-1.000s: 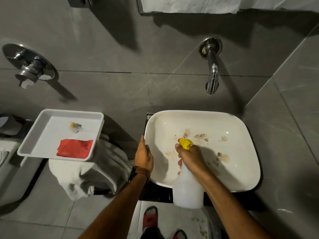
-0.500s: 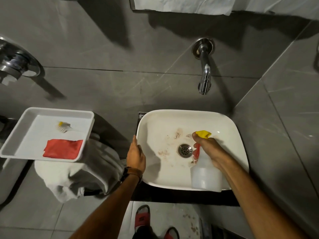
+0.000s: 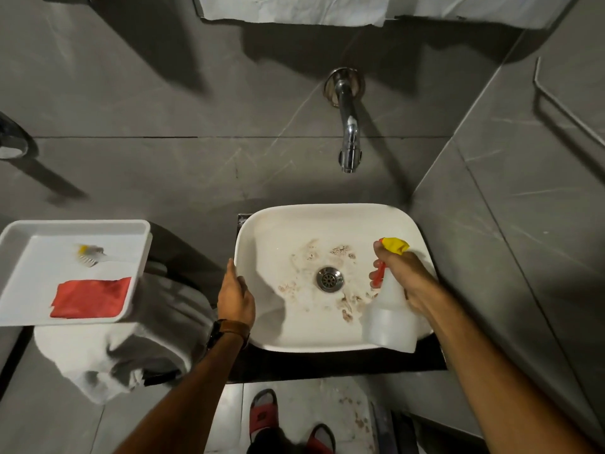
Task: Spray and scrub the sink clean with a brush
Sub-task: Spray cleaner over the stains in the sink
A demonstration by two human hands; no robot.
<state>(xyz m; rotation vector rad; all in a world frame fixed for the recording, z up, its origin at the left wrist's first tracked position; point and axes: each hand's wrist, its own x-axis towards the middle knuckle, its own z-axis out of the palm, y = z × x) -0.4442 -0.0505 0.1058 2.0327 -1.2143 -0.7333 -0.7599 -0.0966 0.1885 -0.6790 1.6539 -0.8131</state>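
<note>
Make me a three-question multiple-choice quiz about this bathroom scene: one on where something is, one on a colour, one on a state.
1. Where is the brush?
A. in the white tray
B. in the sink
C. in the left hand

2. What colour is the spray bottle nozzle?
A. blue
B. yellow
C. black

3. What state is the sink in?
A. spotless
B. full of water
C. stained around the drain

Answers:
1 A: it lies in the tray beside the red cloth.
2 B: a yellow tip shows above the right hand.
3 C: brown marks ring the drain.
</note>
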